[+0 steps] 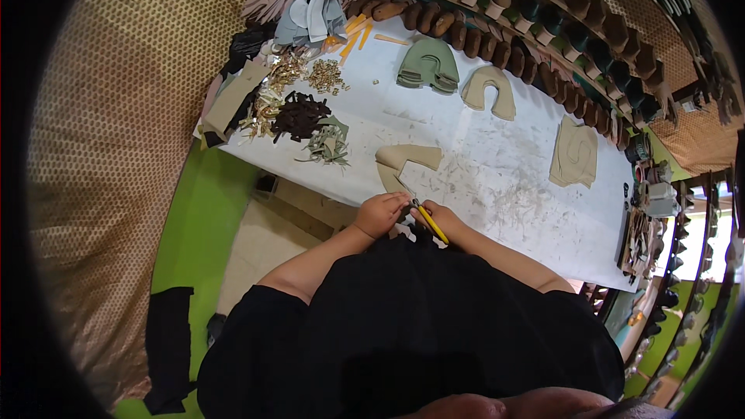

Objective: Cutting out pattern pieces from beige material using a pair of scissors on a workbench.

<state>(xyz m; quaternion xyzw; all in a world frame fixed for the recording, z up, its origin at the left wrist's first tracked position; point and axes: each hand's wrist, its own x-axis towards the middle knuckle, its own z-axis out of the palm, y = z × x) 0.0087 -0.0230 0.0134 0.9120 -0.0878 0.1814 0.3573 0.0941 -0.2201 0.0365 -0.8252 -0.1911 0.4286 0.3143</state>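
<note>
Your right hand (444,216) grips yellow tool (432,225), tip toward your left hand (382,215), likely for close work; whether left pinches anything, cannot tell. Curved beige piece (405,157) just beyond on white table (485,178), handy.

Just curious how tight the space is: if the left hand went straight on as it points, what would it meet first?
The left hand would probably meet the yellow-handled tool in the right hand: its tip lies close ahead. Depth is unclear, so they may already touch.
</note>
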